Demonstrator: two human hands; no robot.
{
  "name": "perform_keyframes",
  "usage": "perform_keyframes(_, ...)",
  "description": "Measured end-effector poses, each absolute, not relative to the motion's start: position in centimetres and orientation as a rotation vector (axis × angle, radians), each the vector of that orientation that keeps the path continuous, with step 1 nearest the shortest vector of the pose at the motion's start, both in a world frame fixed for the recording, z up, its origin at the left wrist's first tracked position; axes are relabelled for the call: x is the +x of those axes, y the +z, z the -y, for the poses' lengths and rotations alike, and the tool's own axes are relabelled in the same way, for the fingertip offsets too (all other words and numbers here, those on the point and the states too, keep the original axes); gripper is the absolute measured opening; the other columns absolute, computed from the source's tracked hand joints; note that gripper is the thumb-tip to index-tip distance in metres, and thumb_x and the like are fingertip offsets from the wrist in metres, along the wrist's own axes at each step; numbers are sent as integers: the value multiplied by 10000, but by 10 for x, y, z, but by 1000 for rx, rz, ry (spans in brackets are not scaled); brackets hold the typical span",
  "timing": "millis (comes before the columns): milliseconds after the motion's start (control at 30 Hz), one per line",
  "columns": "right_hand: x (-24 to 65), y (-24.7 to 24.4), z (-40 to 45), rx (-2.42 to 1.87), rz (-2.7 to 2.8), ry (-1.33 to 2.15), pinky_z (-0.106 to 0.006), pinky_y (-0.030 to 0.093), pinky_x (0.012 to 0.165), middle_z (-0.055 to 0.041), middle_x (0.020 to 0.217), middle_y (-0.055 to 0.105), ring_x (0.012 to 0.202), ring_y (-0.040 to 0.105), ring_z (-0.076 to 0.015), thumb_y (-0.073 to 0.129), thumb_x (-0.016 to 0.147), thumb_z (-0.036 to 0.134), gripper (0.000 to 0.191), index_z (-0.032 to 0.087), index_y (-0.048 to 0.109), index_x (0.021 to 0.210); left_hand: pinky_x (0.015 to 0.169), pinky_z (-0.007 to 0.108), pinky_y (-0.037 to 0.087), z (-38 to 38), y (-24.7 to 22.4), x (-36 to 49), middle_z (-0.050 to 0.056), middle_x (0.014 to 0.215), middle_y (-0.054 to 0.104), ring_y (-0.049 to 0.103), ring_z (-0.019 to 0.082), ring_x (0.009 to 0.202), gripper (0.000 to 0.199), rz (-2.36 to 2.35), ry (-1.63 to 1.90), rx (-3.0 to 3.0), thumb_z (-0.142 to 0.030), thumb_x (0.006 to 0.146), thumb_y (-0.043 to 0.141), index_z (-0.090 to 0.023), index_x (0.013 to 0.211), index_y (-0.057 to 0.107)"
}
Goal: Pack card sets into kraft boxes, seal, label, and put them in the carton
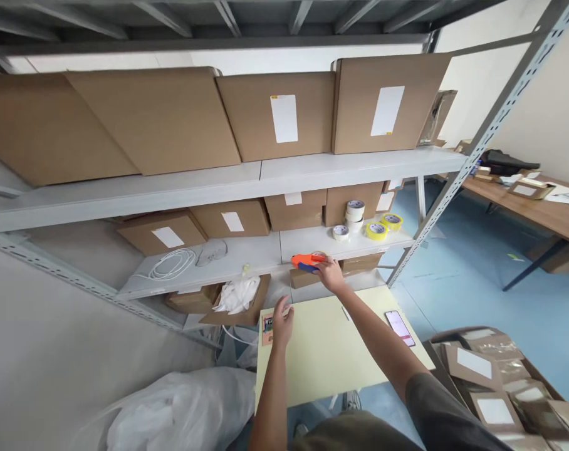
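Observation:
My right hand (329,274) is closed around an orange and blue tool (307,262), held at the front edge of the middle shelf. It looks like a tape dispenser, though its details are small. My left hand (282,321) hovers over the left part of a pale yellow board (331,357), fingers apart and holding nothing. Under and beside that hand lies a colourful printed card (267,330). A phone (400,328) with a lit screen rests on the board's right side, and a thin white item (345,313) lies near its far edge.
Tape rolls (354,216) and a coiled white cable (172,264) sit on the middle shelf (247,254). Cardboard boxes (277,116) line the shelves. Packages fill a box (494,376) at lower right. A plastic bag (185,407) is lower left; a wooden table (524,207) stands right.

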State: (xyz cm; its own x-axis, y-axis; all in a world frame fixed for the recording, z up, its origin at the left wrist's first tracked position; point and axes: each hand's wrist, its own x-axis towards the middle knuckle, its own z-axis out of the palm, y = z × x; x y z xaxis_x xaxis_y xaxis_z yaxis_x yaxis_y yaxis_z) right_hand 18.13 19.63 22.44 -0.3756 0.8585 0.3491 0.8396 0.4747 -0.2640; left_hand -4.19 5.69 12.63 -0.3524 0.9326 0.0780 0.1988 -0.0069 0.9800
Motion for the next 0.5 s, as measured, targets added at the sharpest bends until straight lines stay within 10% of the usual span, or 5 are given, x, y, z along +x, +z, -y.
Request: perform_keyframes(500, 230, 55, -20, -1863, 2272, 386, -408, 458, 956, -101, 1228, 722, 1228, 557, -306, 620, 987, 228, 205, 258, 823, 1005, 841, 319, 605, 24, 67, -22, 104, 1281, 719, 709, 227, 1085, 385, -1779, 1263, 989, -266, 880, 611, -247, 1253, 704)
